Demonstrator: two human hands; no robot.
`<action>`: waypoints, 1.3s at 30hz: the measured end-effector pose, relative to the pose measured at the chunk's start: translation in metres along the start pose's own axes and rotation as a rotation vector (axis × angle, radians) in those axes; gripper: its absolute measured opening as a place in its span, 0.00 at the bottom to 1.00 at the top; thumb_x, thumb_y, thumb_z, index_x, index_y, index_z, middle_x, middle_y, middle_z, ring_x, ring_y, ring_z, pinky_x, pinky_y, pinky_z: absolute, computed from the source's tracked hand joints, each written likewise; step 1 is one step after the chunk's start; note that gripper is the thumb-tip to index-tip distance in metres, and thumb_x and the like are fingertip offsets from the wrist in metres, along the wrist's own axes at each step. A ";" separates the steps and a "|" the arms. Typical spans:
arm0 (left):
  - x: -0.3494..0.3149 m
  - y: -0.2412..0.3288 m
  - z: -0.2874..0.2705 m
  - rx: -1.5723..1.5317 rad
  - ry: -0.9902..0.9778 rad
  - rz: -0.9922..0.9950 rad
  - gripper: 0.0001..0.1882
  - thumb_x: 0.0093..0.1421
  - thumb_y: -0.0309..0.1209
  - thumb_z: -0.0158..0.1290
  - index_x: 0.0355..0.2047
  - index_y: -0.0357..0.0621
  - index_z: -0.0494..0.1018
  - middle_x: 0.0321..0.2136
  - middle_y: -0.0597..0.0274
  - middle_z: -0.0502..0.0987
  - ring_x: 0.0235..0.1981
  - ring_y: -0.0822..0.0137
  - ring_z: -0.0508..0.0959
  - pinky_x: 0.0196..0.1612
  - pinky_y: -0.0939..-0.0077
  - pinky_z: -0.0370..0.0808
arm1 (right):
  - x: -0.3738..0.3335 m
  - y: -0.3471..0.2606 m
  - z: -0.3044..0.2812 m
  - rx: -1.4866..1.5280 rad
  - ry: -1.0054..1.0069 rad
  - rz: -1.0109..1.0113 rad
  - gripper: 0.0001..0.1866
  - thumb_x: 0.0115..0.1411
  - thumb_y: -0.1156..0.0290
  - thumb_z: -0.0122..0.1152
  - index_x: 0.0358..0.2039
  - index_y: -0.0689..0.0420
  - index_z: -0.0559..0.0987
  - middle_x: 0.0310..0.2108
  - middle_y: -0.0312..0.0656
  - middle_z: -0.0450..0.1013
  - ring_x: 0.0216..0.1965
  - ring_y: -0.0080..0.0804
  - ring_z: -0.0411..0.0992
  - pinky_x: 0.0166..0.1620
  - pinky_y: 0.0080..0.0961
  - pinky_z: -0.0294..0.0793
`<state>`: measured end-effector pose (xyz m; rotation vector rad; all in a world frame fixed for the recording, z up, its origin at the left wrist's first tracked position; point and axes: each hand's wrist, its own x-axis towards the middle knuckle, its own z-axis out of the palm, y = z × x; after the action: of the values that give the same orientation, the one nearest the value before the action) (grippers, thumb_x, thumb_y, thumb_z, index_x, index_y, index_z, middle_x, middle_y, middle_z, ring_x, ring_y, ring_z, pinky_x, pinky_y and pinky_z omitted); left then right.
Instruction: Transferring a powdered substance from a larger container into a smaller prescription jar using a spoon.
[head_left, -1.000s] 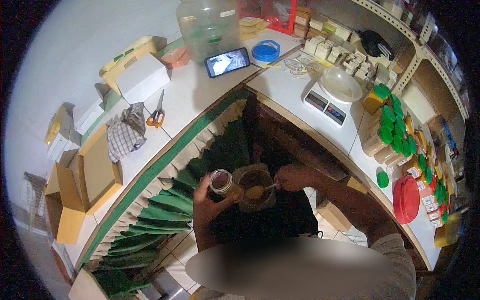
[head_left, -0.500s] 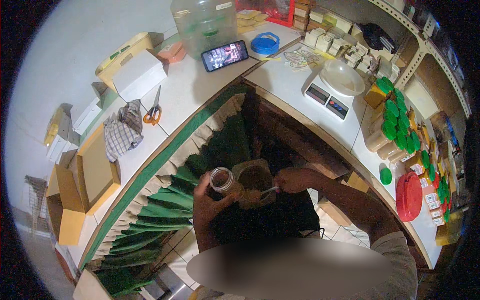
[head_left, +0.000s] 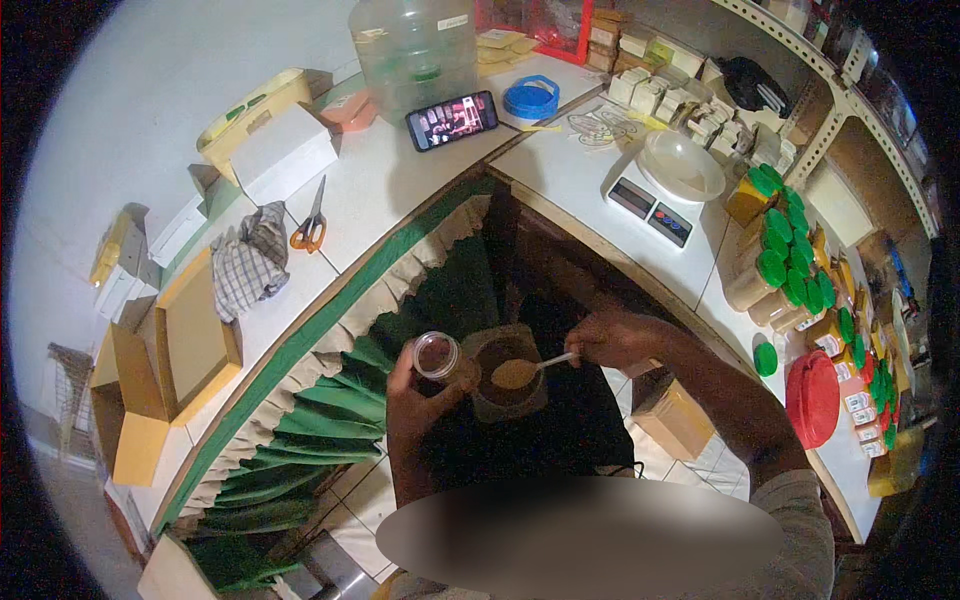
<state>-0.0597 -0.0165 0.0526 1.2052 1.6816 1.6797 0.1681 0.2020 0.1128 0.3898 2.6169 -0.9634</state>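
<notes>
My left hand (head_left: 418,393): gripping jar (head_left: 437,357), nine o'clock of tub (head_left: 500,411). My right hand (head_left: 607,342): gripping heaped spoon (head_left: 554,361). Step: scooping, seemingly; next calls for level carrying.

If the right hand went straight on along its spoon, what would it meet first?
Likely the left hand, gripping the open clear jar; the spoon heaped with tan powder would lead. Depth is unclear: if it's below the rim of the square tub, that wall comes first.
</notes>
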 end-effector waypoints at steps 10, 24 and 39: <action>0.007 -0.002 0.004 0.194 -0.049 0.135 0.29 0.44 0.32 0.68 0.46 0.38 0.70 0.42 0.55 0.75 0.44 0.59 0.77 0.48 0.66 0.73 | -0.025 -0.033 -0.069 0.073 0.005 -0.029 0.10 0.63 0.72 0.44 0.34 0.58 0.76 0.25 0.39 0.71 0.30 0.25 0.65 0.38 0.28 0.66; 0.021 0.026 0.036 0.378 -0.162 0.191 0.31 0.41 0.34 0.67 0.46 0.41 0.71 0.43 0.51 0.74 0.46 0.49 0.74 0.48 0.57 0.73 | 0.013 -0.087 -0.079 -0.543 -0.029 -0.193 0.13 0.52 0.64 0.53 0.29 0.60 0.79 0.25 0.55 0.75 0.30 0.55 0.75 0.32 0.46 0.73; 0.022 0.010 0.040 0.156 -0.210 0.062 0.31 0.40 0.39 0.68 0.45 0.42 0.72 0.41 0.53 0.77 0.43 0.56 0.78 0.47 0.64 0.74 | 0.007 -0.151 -0.056 -0.710 0.100 -0.242 0.08 0.51 0.71 0.55 0.25 0.62 0.77 0.24 0.49 0.74 0.27 0.43 0.77 0.28 0.37 0.77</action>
<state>-0.0354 0.0221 0.0622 1.4651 1.6838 1.4209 0.0959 0.1287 0.2372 -0.0620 2.9133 -0.0243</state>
